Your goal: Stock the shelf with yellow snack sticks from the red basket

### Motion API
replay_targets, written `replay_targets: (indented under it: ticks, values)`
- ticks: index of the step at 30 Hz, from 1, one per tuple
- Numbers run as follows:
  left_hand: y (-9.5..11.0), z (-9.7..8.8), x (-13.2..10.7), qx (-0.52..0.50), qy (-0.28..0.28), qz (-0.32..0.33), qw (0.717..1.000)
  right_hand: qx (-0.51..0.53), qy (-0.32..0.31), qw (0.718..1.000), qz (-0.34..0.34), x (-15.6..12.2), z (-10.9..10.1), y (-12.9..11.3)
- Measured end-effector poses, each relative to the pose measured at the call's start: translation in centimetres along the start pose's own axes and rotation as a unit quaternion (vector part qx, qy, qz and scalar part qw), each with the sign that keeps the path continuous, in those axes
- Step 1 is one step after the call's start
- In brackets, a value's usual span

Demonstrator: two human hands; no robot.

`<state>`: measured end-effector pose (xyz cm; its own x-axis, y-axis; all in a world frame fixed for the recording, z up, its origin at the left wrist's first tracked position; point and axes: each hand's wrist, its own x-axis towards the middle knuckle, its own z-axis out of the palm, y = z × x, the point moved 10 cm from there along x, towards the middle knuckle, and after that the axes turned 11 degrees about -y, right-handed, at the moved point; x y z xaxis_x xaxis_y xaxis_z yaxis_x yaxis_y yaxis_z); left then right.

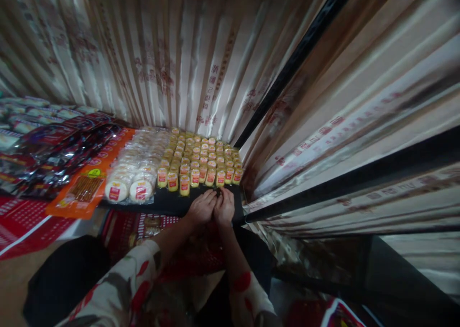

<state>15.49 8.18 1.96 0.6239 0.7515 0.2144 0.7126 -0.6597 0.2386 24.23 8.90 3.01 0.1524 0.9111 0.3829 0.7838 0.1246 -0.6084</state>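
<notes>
Yellow packets (202, 160) stand just beyond the curled fingers (209, 196) (whether they hold anything, I can't tell).

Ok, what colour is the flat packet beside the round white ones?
The flat packet is mostly orange; the head view shows it best.

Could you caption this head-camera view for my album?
Left hand and right hand close together before rows of yellow snack packs, printed curtain behind.

Left sleeve (118, 288) was pale, printed with red leaf shapes and greyish patches, and stopped short of the wrist. Right sleeve (253, 298), right of the left sleeve, bore matching print. Dark trousers (68, 276), perhaps black in dim light, showed either side of the left sleeve. Left hand (201, 206) and right hand (224, 207) were bare.
</notes>
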Motion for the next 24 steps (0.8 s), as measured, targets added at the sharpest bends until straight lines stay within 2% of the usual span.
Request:
replay_targets:
  ticks: [7, 12, 14, 16, 18, 19, 21, 23, 24]
  values:
    - [0.8, 0.2, -5.3, -0.047, 0.019, -0.013, 0.999, 0.05, -0.058, 0.996, -0.037, -5.0, 1.5, -2.9]
    - [1.5, 0.6, -11.4, -0.053, 0.05, -0.004, 0.997, 0.055, -0.098, 0.987, -0.115, -9.6, 2.9, -5.4]
    - [0.8, 1.1, -13.8, -0.065, 0.051, -0.024, 0.996, 0.067, -0.136, 0.978, -0.144, -11.3, 4.4, -6.5]
    - [-0.6, 2.5, -15.7, -0.1, 0.013, -0.056, 0.993, 0.071, -0.196, 0.967, -0.145, -12.7, 6.8, -7.2]
    - [-2.8, 4.3, -17.1, -0.15, -0.04, -0.119, 0.981, 0.068, -0.27, 0.954, -0.115, -13.8, 10.1, -7.3]
    - [-4.2, 5.4, -17.8, -0.186, -0.072, -0.167, 0.966, 0.071, -0.313, 0.943, -0.091, -14.3, 12.0, -7.2]
    - [-7.2, 7.5, -19.5, -0.265, -0.122, -0.274, 0.916, 0.089, -0.391, 0.915, -0.027, -15.5, 15.8, -6.7]
    - [-9.6, 9.0, -21.0, -0.323, -0.144, -0.356, 0.865, 0.128, -0.456, 0.879, 0.059, -16.9, 19.3, -6.0]
    - [-10.6, 9.4, -21.5, -0.338, -0.145, -0.382, 0.848, 0.139, -0.469, 0.869, 0.075, -17.3, 20.5, -6.1]
